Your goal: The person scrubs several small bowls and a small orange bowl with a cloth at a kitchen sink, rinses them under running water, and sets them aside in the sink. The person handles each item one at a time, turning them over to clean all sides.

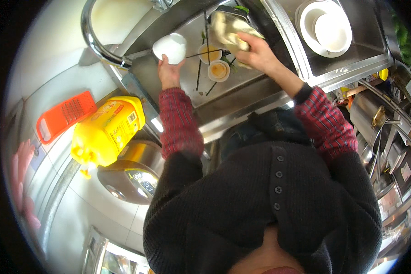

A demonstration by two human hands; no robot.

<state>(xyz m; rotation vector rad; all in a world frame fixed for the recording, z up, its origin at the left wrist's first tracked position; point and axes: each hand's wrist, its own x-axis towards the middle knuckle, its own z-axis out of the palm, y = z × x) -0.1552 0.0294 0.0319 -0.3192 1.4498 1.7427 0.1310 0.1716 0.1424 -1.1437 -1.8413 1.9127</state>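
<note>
My left hand (pixel 170 70) grips a white bowl (pixel 174 48), tilted over the left part of the stainless steel sink basin (pixel 147 82). A pale yellowish cloth (pixel 231 30) is bunched in my right hand (pixel 260 53), slightly blurred, above the basin's right side. Beneath and beside the cloth is a dark container (pixel 229 12) with a bit of green at its rim. Between my hands, a small bowl with yellow liquid (pixel 210 54) and a small white cup with orange residue (pixel 219 71) sit on the basin floor, with several dark chopsticks (pixel 198 73) across and around them.
Stacked white bowls (pixel 308 27) stand in the right basin. A chrome faucet (pixel 89 37) arches at the upper left. Left of the sink are an orange grater (pixel 65 116), a large yellow bottle (pixel 108 132) and a rounded appliance (pixel 126 181). Pots (pixel 366 109) crowd a rack at the right.
</note>
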